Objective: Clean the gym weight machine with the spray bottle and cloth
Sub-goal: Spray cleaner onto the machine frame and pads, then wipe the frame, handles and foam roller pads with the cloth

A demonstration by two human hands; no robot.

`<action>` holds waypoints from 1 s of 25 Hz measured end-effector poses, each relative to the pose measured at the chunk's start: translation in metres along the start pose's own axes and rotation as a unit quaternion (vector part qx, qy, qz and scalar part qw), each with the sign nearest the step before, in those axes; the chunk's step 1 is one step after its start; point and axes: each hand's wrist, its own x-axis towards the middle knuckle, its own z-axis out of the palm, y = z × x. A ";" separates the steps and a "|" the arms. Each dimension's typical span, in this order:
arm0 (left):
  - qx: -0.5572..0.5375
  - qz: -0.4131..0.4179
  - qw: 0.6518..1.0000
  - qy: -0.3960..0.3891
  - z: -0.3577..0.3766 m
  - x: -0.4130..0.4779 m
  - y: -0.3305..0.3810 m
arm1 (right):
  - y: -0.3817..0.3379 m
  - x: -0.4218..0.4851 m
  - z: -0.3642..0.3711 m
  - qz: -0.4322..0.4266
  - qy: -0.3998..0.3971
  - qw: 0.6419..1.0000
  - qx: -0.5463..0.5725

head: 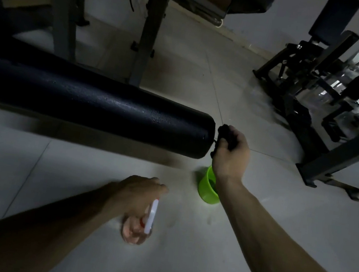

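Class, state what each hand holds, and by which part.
Right hand: a dark cloth, bunched in its fist. Left hand: the spray bottle, by its white sprayer top.

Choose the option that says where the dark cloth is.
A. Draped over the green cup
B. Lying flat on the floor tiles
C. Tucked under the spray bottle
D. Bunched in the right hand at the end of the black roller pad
D: the right hand grips the dark cloth right at the end of the black roller pad, while the left hand holds the spray bottle.
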 end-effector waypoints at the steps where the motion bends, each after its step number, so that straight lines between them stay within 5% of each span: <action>1: 0.026 0.007 0.999 0.032 -0.015 0.000 0.003 | -0.002 0.003 0.005 -0.041 -0.003 0.999 -0.032; 5: 0.090 0.036 0.929 0.358 -0.092 -0.012 0.002 | -0.005 -0.004 0.025 -0.201 -0.040 0.963 -0.175; 8: 0.059 -0.059 0.869 0.487 -0.126 -0.041 -0.036 | -0.009 -0.021 0.050 -0.253 -0.091 0.934 -0.237; 13: 0.044 -0.241 0.818 0.520 -0.119 -0.100 -0.117 | -0.048 -0.051 0.111 -0.306 -0.119 0.914 -0.238; 17: -0.070 -0.333 0.776 0.531 -0.117 -0.140 -0.157 | -0.077 -0.086 0.169 -0.386 -0.171 0.880 -0.219; 21: -0.283 -0.290 0.727 0.554 -0.111 -0.165 -0.192 | -0.108 -0.130 0.241 -0.457 -0.251 0.830 -0.198; 25: -0.351 -0.246 0.708 0.561 -0.111 -0.174 -0.199 | -0.143 -0.163 0.299 -0.501 -0.315 0.790 -0.161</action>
